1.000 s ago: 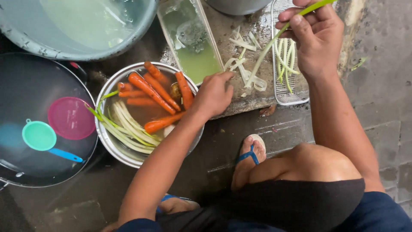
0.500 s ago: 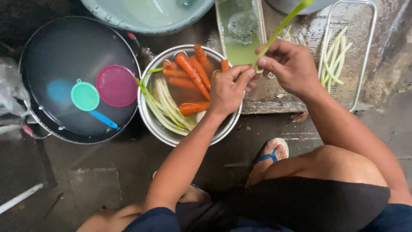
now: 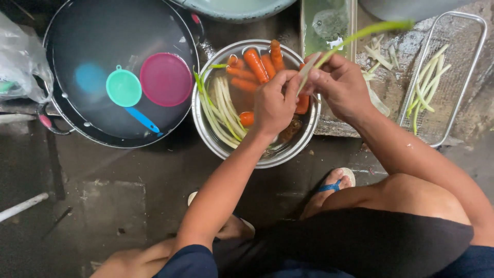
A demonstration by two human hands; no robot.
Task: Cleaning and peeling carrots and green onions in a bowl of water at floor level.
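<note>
The green stalk [image 3: 355,38] is long and thin, pale at its lower end, bright green at its blurred tip, slanting up and away above the steel bowl [image 3: 216,139]. That bowl holds water, carrots [image 3: 256,64] and more pale stalks [image 3: 222,105]. Beside the bowl sits a dark wok [image 3: 103,31] with a teal strainer [image 3: 124,88] and pink lid [image 3: 166,79]; on the bowl's other side lies a wire basket [image 3: 465,67] of cut strips. Left hand [image 3: 274,105] and right hand [image 3: 340,85] meet over the bowl's rim, fingers pinched together on the stalk's pale end.
</note>
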